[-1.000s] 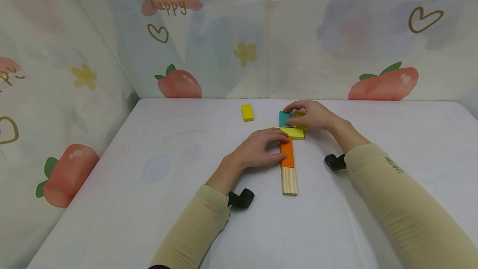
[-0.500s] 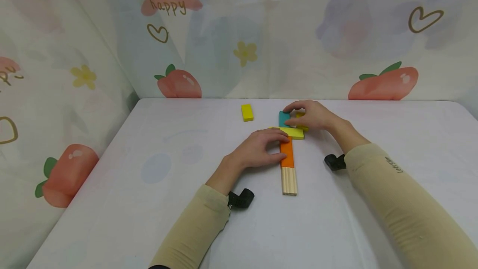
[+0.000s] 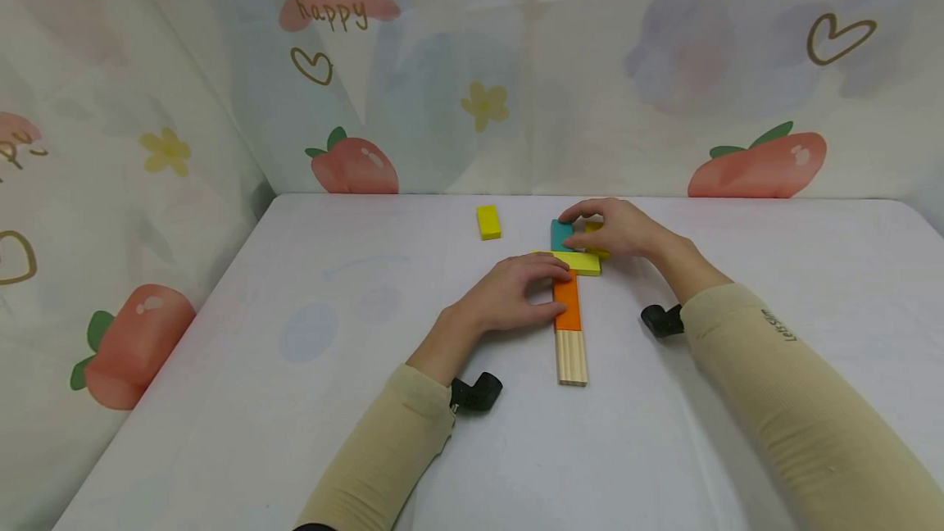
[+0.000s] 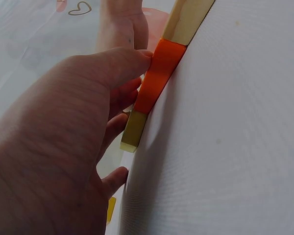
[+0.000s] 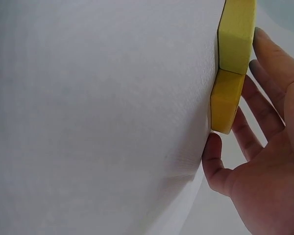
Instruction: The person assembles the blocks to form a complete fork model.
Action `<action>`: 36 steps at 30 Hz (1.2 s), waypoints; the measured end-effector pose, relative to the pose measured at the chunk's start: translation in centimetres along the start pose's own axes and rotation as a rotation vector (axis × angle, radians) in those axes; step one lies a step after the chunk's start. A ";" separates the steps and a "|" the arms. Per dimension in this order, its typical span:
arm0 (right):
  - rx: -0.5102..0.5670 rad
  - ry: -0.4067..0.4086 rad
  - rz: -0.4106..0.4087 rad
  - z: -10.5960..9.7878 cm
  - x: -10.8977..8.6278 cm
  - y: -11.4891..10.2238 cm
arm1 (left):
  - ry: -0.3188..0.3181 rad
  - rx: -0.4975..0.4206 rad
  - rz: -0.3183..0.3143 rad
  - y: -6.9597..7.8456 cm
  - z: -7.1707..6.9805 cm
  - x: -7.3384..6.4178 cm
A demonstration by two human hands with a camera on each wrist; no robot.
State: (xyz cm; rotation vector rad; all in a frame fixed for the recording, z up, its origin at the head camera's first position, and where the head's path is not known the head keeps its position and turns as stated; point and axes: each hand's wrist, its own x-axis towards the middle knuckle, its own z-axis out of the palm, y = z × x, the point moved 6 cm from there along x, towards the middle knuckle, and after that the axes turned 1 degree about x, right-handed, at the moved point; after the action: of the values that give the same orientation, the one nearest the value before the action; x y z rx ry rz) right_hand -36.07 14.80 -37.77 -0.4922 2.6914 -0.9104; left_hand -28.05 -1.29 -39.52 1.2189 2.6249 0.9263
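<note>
In the head view, several wooden blocks lie flat and joined. A plain wood block (image 3: pixel 571 359) is nearest, then an orange block (image 3: pixel 569 295), a pale yellow block (image 3: pixel 586 263) set crosswise, and a teal block (image 3: pixel 558 234) beyond it. My left hand (image 3: pixel 509 293) rests with thumb tip at the orange block's left side and fingers reaching the pale yellow one. My right hand (image 3: pixel 623 228) touches the teal block with thumb and forefinger. Under that hand, partly hidden, sits a darker yellow block (image 5: pixel 226 101), end against the pale yellow one in the right wrist view.
A separate yellow block (image 3: pixel 488 222) lies to the left near the table's far edge. The table (image 3: pixel 295 416) has a white cloth, and a printed curtain (image 3: pixel 553 146) rises behind it. A black wrist camera (image 3: pixel 478 392) juts from the left sleeve; another (image 3: pixel 660 321) from the right.
</note>
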 end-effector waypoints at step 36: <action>0.013 0.021 -0.032 -1.2 -1.7 -0.2 | -0.013 0.044 -0.031 0.1 0.2 -0.1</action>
State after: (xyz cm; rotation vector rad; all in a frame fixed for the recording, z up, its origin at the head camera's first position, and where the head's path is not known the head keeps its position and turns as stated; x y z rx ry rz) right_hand -34.90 15.92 -36.48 -0.5280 2.7020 -0.9458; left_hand -27.87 -1.24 -39.62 1.1868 2.6599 0.8570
